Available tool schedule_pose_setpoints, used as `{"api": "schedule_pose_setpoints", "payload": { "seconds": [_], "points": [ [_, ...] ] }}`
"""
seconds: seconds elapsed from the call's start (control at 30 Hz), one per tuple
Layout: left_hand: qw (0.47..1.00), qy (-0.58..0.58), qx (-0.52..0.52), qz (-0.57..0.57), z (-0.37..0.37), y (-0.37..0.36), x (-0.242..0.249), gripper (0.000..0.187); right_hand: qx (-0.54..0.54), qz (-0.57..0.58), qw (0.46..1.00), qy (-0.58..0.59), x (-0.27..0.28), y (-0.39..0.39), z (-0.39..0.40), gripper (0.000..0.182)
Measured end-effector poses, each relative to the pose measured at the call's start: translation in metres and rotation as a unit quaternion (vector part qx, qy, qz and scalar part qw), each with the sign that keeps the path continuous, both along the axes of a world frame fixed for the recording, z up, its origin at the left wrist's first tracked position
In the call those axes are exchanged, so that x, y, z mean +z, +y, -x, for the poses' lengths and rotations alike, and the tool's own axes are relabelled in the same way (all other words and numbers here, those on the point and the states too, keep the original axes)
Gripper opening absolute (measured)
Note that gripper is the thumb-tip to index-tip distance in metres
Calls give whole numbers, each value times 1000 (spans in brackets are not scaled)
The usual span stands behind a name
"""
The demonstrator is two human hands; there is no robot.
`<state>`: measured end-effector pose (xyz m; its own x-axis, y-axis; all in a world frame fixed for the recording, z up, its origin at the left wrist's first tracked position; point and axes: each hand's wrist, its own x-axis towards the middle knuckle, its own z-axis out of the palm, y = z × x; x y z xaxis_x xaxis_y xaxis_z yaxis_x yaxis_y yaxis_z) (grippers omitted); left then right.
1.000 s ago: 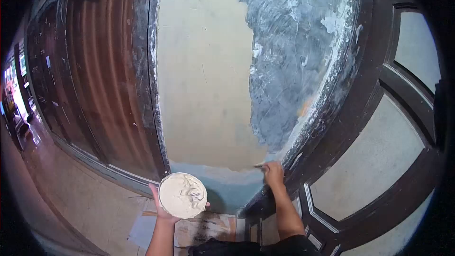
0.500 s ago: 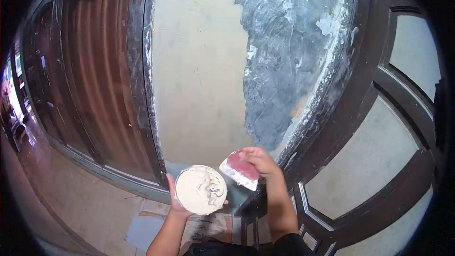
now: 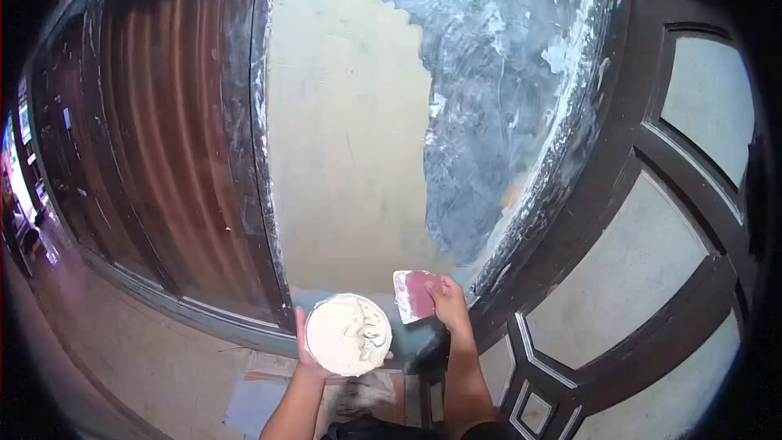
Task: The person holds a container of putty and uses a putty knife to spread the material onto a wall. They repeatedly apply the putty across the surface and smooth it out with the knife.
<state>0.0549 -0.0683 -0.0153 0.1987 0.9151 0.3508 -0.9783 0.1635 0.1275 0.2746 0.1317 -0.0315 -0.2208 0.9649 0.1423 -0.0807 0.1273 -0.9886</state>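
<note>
My left hand [image 3: 305,345] is wrapped round a round tub of cream-coloured putty [image 3: 346,334], held from beneath and from its side. The putty is smooth on the left and ridged on the right. In my right hand [image 3: 448,300] is a flat red putty scraper [image 3: 420,294], its left edge coated with white putty. The scraper stands upright, just right of the tub and apart from it. Beyond both hands rises a wall panel, with smooth cream putty [image 3: 350,138] on its left and bare grey-blue surface [image 3: 481,114] on its right.
A dark wooden panel [image 3: 163,138] borders the wall on the left. Dark frames with pale door panels [image 3: 627,285] stand on the right. A pale sheet [image 3: 254,406] lies on the tiled floor [image 3: 179,358] below. White-smeared trim [image 3: 533,195] edges the wall.
The scraper has turned from tilted to nearly upright, its coated edge now facing left towards the tub. My right hand has dropped slightly. The view has shifted a little.
</note>
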Motion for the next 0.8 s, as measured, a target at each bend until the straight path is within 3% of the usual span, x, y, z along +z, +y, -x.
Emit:
{"api": "schedule_pose_setpoints", "payload": {
  "seconds": [0.03, 0.13, 0.17, 0.23, 0.5, 0.7, 0.8],
  "points": [
    [1000, -1, 1, 0, 5, 1, 2, 119, 1, 0, 1000, -1, 14, -14, 3, 14],
    [995, 81, 50, 22, 22, 5, 3, 120, -9, -173, 967, -187, 49, -52, 8, 9],
    [995, 83, 58, 22, 25, 7, 6, 118, -24, -314, 928, -198, 46, -53, 11, 13],
    [988, 137, 65, 2, 35, 11, 8, 116, 2, -405, 886, -225, 66, -69, 14, 25],
    [981, 162, 92, 46, 48, 15, 17, 121, 51, -465, 844, -260, 72, -107, 22, 41],
    [976, 202, 81, 15, 51, 5, 13, 116, 68, -560, 741, -364, 74, -124, 31, 41],
    [979, 192, 68, 2, 52, -2, 15, 115, 79, -610, 685, -390, 86, -126, 32, 30]
  ]
}}
